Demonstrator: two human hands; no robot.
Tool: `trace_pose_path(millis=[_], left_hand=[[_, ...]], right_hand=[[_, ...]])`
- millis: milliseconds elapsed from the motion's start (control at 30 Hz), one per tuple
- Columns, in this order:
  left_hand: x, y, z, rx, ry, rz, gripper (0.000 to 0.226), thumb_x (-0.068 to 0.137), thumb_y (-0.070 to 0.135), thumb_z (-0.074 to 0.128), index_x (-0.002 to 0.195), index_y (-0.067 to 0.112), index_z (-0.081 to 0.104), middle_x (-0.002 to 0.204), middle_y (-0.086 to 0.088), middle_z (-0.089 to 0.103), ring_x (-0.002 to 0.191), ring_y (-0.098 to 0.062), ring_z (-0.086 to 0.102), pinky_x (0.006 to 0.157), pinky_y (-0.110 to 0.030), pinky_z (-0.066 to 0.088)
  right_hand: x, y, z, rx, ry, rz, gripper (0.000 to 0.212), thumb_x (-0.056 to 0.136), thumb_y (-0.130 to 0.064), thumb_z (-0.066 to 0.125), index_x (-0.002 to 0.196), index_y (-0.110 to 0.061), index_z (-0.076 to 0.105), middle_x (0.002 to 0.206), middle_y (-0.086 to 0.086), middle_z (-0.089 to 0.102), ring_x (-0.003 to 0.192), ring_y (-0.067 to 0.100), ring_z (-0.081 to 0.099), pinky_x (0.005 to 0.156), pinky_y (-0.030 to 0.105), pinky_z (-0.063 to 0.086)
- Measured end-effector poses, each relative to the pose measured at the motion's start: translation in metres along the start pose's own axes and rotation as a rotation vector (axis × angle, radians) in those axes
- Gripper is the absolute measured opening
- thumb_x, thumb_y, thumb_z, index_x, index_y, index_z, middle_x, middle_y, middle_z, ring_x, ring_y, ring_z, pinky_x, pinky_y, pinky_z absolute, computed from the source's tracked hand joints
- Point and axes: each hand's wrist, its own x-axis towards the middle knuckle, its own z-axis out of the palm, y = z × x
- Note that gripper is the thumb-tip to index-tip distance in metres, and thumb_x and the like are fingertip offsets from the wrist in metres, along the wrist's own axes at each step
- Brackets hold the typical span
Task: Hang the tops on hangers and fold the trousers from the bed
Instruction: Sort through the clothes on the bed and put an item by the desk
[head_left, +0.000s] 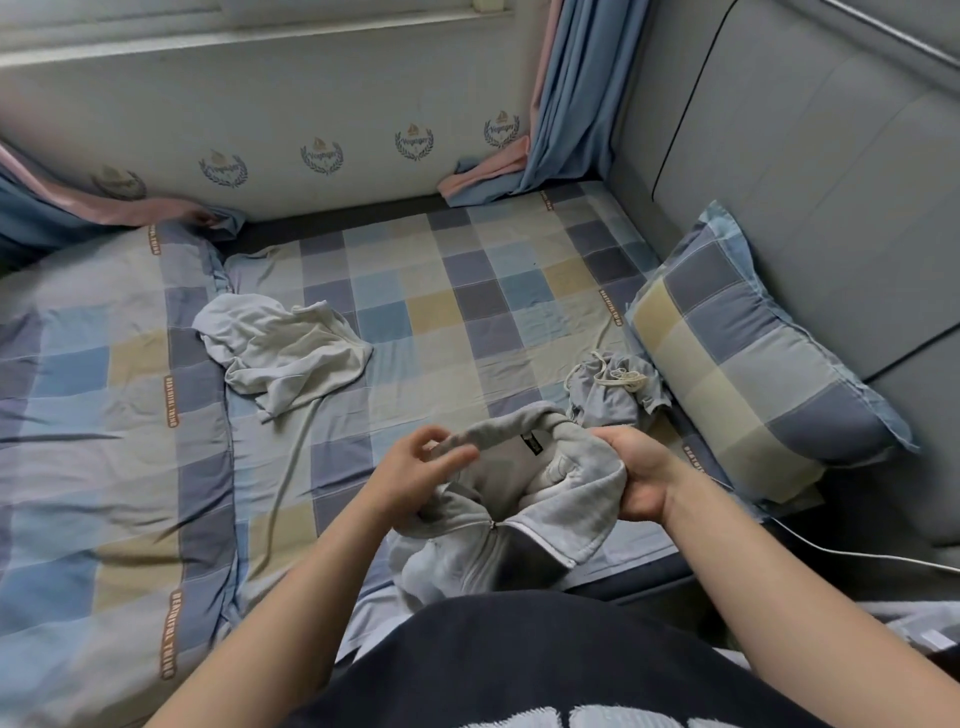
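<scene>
Grey zip top (524, 499) held above bed (441, 332) at 6 o'clock. Right hand (641, 478) clenched on its collar; left hand (415, 478) half-open, fingers loosely pinching the neck edge.

The person wears a dark, near-black top (519, 660) that fills the bottom of the view, with pale blue-white block shapes, perhaps lettering, cut off by the lower frame edge. Both forearms are bare, no sleeves showing on them. The left hand (415, 480) and right hand (641, 478) carry no rings, watch or gloves that can be seen.
</scene>
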Motion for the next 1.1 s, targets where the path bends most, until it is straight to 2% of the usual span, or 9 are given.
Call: trace_pose_path(millis=[167, 367, 467, 533, 633, 767, 900, 1033, 1100], left_hand=[[0.004, -0.001, 0.002, 0.254, 0.059, 0.085, 0.029, 0.097, 0.035, 0.064, 0.080, 0.012, 0.069, 0.065, -0.003, 0.063, 0.057, -0.011, 0.054, 0.062, -0.031, 0.044], [0.008, -0.005, -0.002, -0.406, 0.104, -0.316, 0.040, 0.104, 0.034, 0.054, 0.083, 0.004, 0.070, 0.073, -0.011, 0.071, 0.071, -0.028, 0.067, 0.074, -0.039, 0.054], [0.007, 0.001, -0.004, -0.739, 0.041, -0.467, 0.037, 0.104, 0.032, 0.053, 0.089, 0.004, 0.073, 0.065, -0.013, 0.066, 0.051, -0.021, 0.064, 0.053, -0.030, 0.054], [0.008, 0.006, -0.005, -0.877, 0.040, -0.485, 0.035, 0.105, 0.033, 0.050, 0.092, 0.007, 0.070, 0.066, -0.009, 0.058, 0.052, -0.017, 0.055, 0.054, -0.029, 0.048], [0.004, 0.015, -0.001, -0.989, -0.004, -0.483, 0.033, 0.105, 0.031, 0.048, 0.093, 0.006, 0.066, 0.069, -0.006, 0.056, 0.058, -0.017, 0.056, 0.058, -0.028, 0.051], [-0.007, 0.026, 0.004, -0.955, -0.102, -0.450, 0.045, 0.107, 0.027, 0.044, 0.078, 0.002, 0.067, 0.066, -0.008, 0.061, 0.055, -0.017, 0.063, 0.053, -0.024, 0.054], [-0.013, 0.027, 0.005, -0.827, -0.167, -0.382, 0.059, 0.107, 0.022, 0.044, 0.059, 0.006, 0.074, 0.061, -0.009, 0.065, 0.052, -0.018, 0.066, 0.049, -0.023, 0.054], [-0.017, 0.025, 0.007, -0.833, -0.212, -0.377, 0.053, 0.106, 0.030, 0.046, 0.069, 0.006, 0.077, 0.065, -0.009, 0.068, 0.057, -0.018, 0.068, 0.053, -0.026, 0.056], [-0.018, 0.024, 0.003, -0.847, -0.203, -0.392, 0.049, 0.103, 0.041, 0.052, 0.085, 0.004, 0.079, 0.078, -0.013, 0.072, 0.071, -0.023, 0.071, 0.070, -0.033, 0.060]], right_hand=[[0.000, -0.014, -0.012, 0.042, 0.057, -0.049, 0.022, 0.096, -0.018, 0.047, 0.104, -0.002, 0.058, 0.092, 0.018, 0.056, 0.081, 0.028, 0.057, 0.083, 0.039, 0.048], [0.009, -0.013, -0.015, 0.101, 0.108, -0.045, 0.030, 0.102, -0.035, 0.047, 0.107, -0.008, 0.059, 0.093, 0.017, 0.055, 0.082, 0.029, 0.055, 0.083, 0.040, 0.047], [0.011, -0.003, -0.012, 0.005, 0.165, -0.090, 0.031, 0.097, -0.037, 0.059, 0.107, -0.009, 0.068, 0.090, 0.014, 0.063, 0.081, 0.027, 0.059, 0.080, 0.040, 0.050], [0.012, 0.008, -0.015, -0.190, 0.320, -0.154, 0.027, 0.090, -0.033, 0.069, 0.110, -0.015, 0.065, 0.099, 0.011, 0.065, 0.089, 0.025, 0.060, 0.079, 0.038, 0.049], [0.017, 0.032, -0.012, -0.509, 0.568, -0.167, 0.041, 0.083, -0.036, 0.080, 0.110, -0.023, 0.053, 0.108, -0.002, 0.063, 0.101, 0.019, 0.060, 0.077, 0.041, 0.052], [0.032, 0.047, 0.002, -0.704, 0.687, -0.183, 0.041, 0.086, -0.044, 0.074, 0.111, -0.016, 0.057, 0.102, 0.005, 0.066, 0.092, 0.028, 0.070, 0.076, 0.047, 0.062], [0.040, 0.032, 0.011, -0.731, 0.774, -0.296, 0.048, 0.085, -0.060, 0.066, 0.085, -0.013, 0.059, 0.087, 0.008, 0.061, 0.087, 0.028, 0.062, 0.079, 0.037, 0.050], [0.047, 0.028, 0.011, -0.772, 0.748, -0.143, 0.018, 0.089, -0.017, 0.067, 0.080, -0.008, 0.054, 0.081, 0.016, 0.056, 0.081, 0.034, 0.063, 0.065, 0.039, 0.052], [0.048, 0.034, 0.012, -0.609, 0.661, -0.141, 0.012, 0.094, 0.002, 0.056, 0.086, -0.008, 0.055, 0.083, 0.016, 0.056, 0.079, 0.031, 0.061, 0.061, 0.037, 0.055]])
